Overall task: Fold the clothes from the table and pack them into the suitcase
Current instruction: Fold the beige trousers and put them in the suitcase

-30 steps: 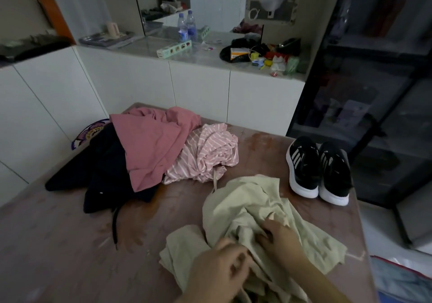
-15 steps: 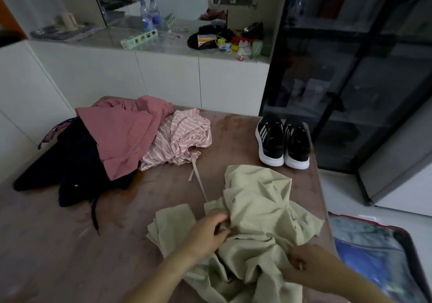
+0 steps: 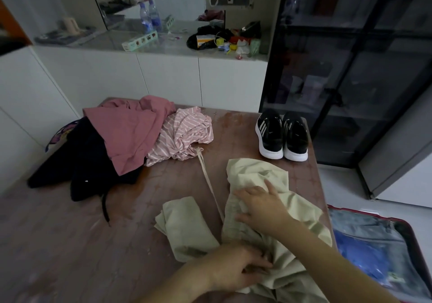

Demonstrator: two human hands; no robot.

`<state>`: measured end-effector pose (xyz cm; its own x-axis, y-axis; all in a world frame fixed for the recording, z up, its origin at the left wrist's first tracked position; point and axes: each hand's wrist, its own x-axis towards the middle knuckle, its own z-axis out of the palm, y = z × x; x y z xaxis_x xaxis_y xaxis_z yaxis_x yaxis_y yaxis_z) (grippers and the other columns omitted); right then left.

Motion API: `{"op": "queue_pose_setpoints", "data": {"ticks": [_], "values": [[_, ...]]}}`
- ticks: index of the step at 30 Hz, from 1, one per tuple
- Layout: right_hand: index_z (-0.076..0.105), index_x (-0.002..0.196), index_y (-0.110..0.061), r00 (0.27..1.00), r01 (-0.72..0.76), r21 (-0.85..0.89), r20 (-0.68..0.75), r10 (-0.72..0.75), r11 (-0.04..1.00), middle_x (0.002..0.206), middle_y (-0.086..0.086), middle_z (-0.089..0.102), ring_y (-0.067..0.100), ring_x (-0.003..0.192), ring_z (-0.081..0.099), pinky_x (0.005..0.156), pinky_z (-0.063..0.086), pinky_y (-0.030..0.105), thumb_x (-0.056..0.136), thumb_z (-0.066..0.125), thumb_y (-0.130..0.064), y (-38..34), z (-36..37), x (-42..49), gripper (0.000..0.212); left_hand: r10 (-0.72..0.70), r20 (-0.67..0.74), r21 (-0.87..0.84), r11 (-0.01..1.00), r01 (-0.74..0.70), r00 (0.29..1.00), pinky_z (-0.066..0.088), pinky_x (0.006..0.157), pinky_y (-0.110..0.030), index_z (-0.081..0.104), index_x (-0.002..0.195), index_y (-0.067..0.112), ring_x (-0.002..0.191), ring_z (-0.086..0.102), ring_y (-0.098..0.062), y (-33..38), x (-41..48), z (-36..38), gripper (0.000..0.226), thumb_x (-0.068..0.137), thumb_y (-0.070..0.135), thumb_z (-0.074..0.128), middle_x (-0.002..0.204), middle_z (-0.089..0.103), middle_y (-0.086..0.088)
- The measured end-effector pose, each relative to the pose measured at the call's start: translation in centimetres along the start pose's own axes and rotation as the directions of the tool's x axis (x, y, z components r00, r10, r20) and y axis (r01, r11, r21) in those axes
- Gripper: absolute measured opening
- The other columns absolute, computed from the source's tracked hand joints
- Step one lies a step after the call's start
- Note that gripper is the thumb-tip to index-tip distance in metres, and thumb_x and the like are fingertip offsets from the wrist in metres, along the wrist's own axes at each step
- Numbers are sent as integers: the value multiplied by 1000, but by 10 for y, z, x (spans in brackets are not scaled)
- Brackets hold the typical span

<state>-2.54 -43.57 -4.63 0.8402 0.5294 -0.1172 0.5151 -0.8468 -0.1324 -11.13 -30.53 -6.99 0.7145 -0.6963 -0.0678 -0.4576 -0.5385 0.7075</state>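
A crumpled beige garment (image 3: 257,174) with a long drawstring (image 3: 208,181) lies on the brown table (image 3: 70,244) near its right edge. My left hand (image 3: 236,270) pinches a fold of it at the near side. Farther up, my right hand (image 3: 261,206) rests flat on the cloth with the fingers spread. At the back left sits a pile: a pink garment (image 3: 126,132), a pink striped garment (image 3: 184,134) and a black garment (image 3: 86,162). The open suitcase (image 3: 402,223), red-rimmed with blue items inside, lies on the floor to the right.
A pair of black sneakers (image 3: 281,136) with white soles stands at the table's far right corner. Behind are white cabinets with a cluttered counter (image 3: 163,43) and a dark glass cabinet (image 3: 350,68) on the right.
My right hand moved from the garment's near right edge up onto its middle and lies flat. My left hand shifted nearer and lower on the cloth. The view turned slightly.
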Motion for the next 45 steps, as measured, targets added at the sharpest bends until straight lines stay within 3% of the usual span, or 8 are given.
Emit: {"op": "queue_pose_setpoints", "data": {"ticks": [5, 12, 18, 23, 28, 33, 39, 45], "values": [[54, 122, -30, 992, -123, -168, 15, 127, 978, 118, -7, 60, 14, 116, 53, 115, 10, 41, 93, 41, -34, 18, 3, -8, 32, -275, -308, -50, 961, 273, 911, 49, 89, -30, 63, 117, 28, 97, 57, -1, -22, -10, -36, 30, 90, 41, 58, 109, 61, 13], [66, 87, -29, 963, -98, 632, -133, 233, 768, 80, -16, 66, 9, 81, 62, 74, 45, 19, 85, 69, -17, 62, -29, -57, 12, -506, -241, -321, 847, 424, 828, 41, 102, -28, 38, 138, 21, 118, 49, -6, -44, 19, -49, 78, 74, 46, 76, 125, 45, 18], [55, 75, -49, 945, -224, 504, -97, 313, 834, 72, -22, 62, 2, 74, 58, 83, 44, 20, 80, 73, -27, 75, -42, -91, 29, -384, -228, -388, 879, 278, 895, 47, 73, -21, 58, 87, 31, 78, 58, 5, -24, 52, -34, 16, 82, 26, 73, 85, 62, 15], [34, 136, -41, 959, -168, 387, -150, 241, 907, 119, -24, 50, 0, 112, 45, 113, 5, 34, 57, 69, -73, 57, -56, -86, 92, -139, -258, -152, 983, 102, 956, 39, 61, -18, 55, 76, 23, 66, 50, 1, 13, 59, -54, 15, 86, 20, 66, 72, 55, 13], [68, 93, -31, 897, -67, 493, -351, 269, 867, 69, -15, 58, 1, 72, 50, 92, 40, 33, 75, 78, -30, 48, -84, -82, 20, -120, -392, -267, 964, 13, 912, 41, 84, -11, 56, 106, 27, 96, 54, 5, 24, 56, -75, 36, 77, 28, 77, 101, 58, 18], [67, 77, -49, 885, 112, 705, -391, 252, 701, 72, -16, 67, 1, 69, 59, 65, 44, 12, 75, 77, -6, 67, -109, -108, 44, -257, -531, -264, 956, 131, 808, 36, 104, -24, 43, 132, 26, 121, 42, -2, -6, 42, -77, 91, 56, 53, 84, 127, 45, 10], [67, 76, -54, 875, 135, 736, -403, 269, 664, 75, -20, 68, -5, 71, 61, 66, 44, 5, 62, 73, -65, 67, -110, -137, 18, -149, -275, 49, 985, 168, 950, 47, 80, -32, 66, 90, 22, 89, 59, -9, -6, 46, -69, 39, 67, 53, 70, 90, 65, 9], [65, 73, -45, 743, 17, 762, -443, 502, 647, 67, -23, 65, -7, 64, 57, 59, 41, 3, 77, 75, -3, 94, -95, -155, 43, -196, -254, -186, 971, 151, 947, 41, 62, -19, 56, 76, 36, 63, 52, 3, -13, 38, -84, 18, 76, 30, 73, 69, 57, 14]]}}
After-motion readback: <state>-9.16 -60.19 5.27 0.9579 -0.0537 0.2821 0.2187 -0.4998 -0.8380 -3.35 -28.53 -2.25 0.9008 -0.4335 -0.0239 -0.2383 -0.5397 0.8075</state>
